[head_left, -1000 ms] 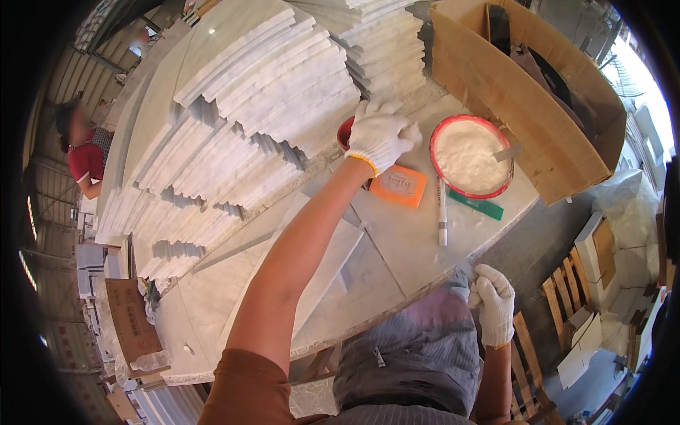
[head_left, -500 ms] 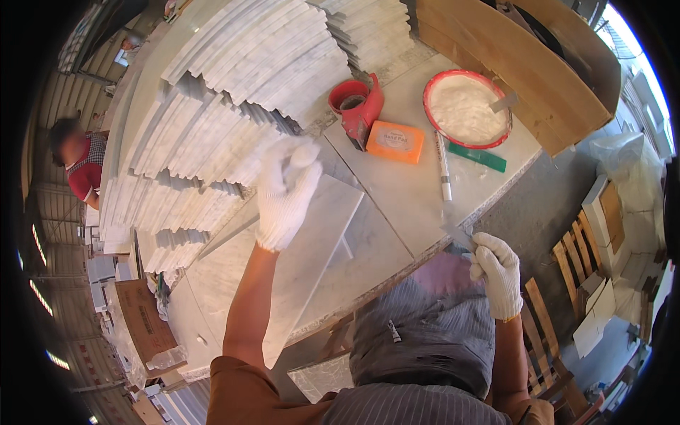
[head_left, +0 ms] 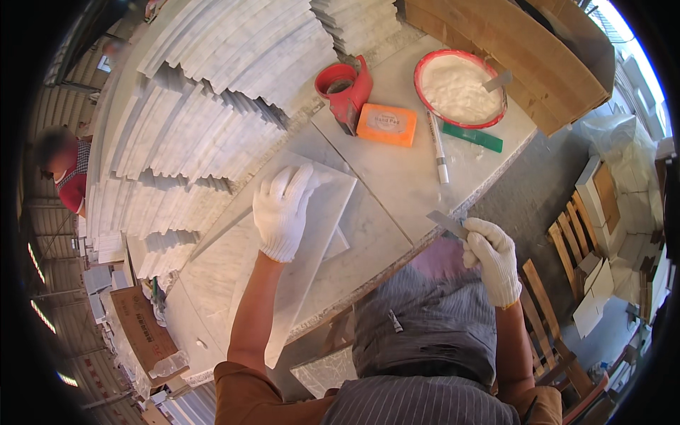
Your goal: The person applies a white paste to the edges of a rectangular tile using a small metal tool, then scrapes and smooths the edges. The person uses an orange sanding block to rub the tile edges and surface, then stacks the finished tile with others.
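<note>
My left hand (head_left: 281, 216), in a white knit glove, lies with fingers stretched out on a pale grey-veined marble slab (head_left: 327, 193). That slab rests at a slant over other stone on the table, and a small pale piece (head_left: 338, 244) pokes out from beneath its right edge. At the table's near edge, my gloved right hand (head_left: 494, 261) pinches a thin flat metal scraper (head_left: 446, 223), its blade pointing up and left. Farther back stands a red-rimmed bowl (head_left: 418, 88) of white paste, with another metal blade (head_left: 497, 81) sticking out of it.
Beside the bowl are an orange pad (head_left: 386, 125), a white marker (head_left: 437, 149), a green bar (head_left: 473, 137) and a red ring-topped tool (head_left: 346, 92). Tall stacks of marble strips (head_left: 212, 120) fill the far left. A cardboard box (head_left: 517, 57) stands back right; a person (head_left: 71, 170) is far left.
My left hand has come down from a raised, curled pose to lie flat on the slab. More of the small piece beneath the slab shows. My right hand still holds the scraper.
</note>
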Motion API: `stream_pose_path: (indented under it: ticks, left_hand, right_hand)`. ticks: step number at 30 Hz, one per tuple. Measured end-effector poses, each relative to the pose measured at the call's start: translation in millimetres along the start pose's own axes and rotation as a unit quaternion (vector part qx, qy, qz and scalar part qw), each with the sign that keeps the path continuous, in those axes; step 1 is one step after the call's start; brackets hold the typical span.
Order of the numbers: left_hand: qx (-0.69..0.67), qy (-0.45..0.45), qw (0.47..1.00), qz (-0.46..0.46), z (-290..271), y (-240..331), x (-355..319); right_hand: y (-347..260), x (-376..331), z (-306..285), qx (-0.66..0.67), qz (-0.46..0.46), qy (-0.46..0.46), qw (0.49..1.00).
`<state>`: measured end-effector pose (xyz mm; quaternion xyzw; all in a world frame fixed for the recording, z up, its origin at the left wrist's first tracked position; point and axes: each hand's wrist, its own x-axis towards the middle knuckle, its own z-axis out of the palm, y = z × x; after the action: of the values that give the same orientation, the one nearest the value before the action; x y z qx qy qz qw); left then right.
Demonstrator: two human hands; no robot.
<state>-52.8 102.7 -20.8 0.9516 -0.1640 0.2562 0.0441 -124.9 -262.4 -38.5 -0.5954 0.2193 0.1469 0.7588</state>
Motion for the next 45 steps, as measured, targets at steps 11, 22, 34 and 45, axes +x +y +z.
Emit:
stream_pose_path:
  ticks: [11, 22, 34, 45]
  left_hand:
    - [0.049, -0.012, 0.999, 0.021, 9, 1, -1]
    - [0.052, -0.005, 0.998, 0.037, 12, 2, -1]
    - [0.059, -0.014, 0.997, 0.037, 12, 1, -2]
    - [0.068, -0.007, 0.997, 0.044, 12, 2, 1]
  right_hand:
    - [0, 2, -3, 0.010, 0.010, 0.001, 1.000]
    - [1, 2, -5, 0.008, 0.004, -0.006, 1.000]
    - [-1, 1, -2, 0.006, 0.010, 0.001, 1.000]
    - [-1, 1, -3, 0.014, 0.017, -0.004, 1.000]
